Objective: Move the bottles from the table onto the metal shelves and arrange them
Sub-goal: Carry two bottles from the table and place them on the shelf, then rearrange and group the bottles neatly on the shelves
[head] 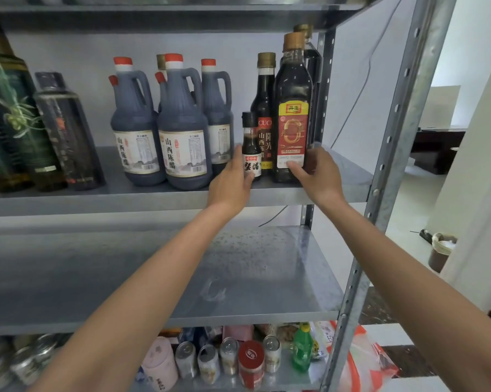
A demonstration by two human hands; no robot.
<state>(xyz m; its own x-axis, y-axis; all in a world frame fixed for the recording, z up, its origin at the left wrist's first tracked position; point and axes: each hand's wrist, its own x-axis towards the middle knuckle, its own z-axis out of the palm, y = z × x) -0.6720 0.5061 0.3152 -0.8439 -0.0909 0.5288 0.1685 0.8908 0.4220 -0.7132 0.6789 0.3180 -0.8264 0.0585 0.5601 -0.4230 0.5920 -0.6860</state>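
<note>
On the upper metal shelf (97, 198) my left hand (233, 182) grips a small dark bottle (251, 145) with a black cap and white label. My right hand (318, 174) holds the base of a tall dark vinegar bottle (292, 117) with a red and yellow label. Both bottles stand upright near the shelf's front right. Behind them stand a slim dark bottle (264, 108) with a gold cap and another tall bottle, mostly hidden. To the left stand several dark jugs (182, 131) with red caps.
Tall dark green and black bottles (26, 123) fill the shelf's left end. The middle shelf (253, 264) is bare grey metal. Cans, a red jar (251, 363) and a green bottle (302, 346) sit on the lowest shelf. A perforated steel post (388, 165) rises at right.
</note>
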